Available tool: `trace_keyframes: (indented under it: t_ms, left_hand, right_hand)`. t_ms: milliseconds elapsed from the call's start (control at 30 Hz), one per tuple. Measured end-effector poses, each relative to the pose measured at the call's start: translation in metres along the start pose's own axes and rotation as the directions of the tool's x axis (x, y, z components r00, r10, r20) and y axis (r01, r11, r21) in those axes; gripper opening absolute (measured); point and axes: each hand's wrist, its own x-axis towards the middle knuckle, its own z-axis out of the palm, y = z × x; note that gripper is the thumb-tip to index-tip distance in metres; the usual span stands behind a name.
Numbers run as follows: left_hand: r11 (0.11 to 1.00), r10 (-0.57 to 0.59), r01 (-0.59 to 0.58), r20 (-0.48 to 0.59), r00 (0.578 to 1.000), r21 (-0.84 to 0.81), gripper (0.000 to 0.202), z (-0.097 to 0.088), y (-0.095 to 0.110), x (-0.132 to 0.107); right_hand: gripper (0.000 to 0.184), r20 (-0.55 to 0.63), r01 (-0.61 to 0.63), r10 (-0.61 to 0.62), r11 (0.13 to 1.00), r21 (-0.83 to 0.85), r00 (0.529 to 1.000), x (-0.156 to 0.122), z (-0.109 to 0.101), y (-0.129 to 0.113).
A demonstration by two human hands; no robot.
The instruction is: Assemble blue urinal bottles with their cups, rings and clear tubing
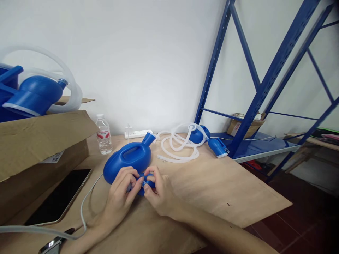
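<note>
- Facing each other, near centre: left hand point(122, 192) and right hand point(161, 195), fingers bent, thumbs almost meeting.
- Grasped between their fingers and thumbs: small blue part point(151, 183).
- Just beyond, leftward: blue bottle point(132, 161), neck pointing far right.

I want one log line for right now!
left hand: holds blue part | right hand: holds same part | jug: just beyond left hand | hose: looped on table

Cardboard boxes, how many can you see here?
2: a large open box at the left and a smaller box on the blue shelf, partly behind its post; others could be hidden.
</note>
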Motion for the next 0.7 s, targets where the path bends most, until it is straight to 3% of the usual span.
trace_keyframes:
  t_ms: [500, 600, 700]
  left_hand:
    - [0.994, 0.066, -0.071, 0.056, 0.996, 0.081, 0.019, 0.0, -0.011, -0.008]
    - [0.996, -0.002, -0.002, 0.051, 0.999, 0.084, 0.007, 0.001, -0.018, -0.011]
    - [0.989, -0.113, 0.103, 0.096, 0.989, 0.103, 0.028, 0.003, -0.022, -0.014]
  right_hand:
    - [0.032, 0.033, -0.087, 0.085, 0.992, 0.095, 0.996, 0.002, -0.002, -0.01]
    - [0.025, 0.091, -0.105, 0.097, 0.99, 0.09, 0.991, 0.004, -0.006, -0.007]
    - [0.023, 0.106, -0.082, 0.087, 0.996, -0.044, 0.991, 0.012, -0.016, 0.002]
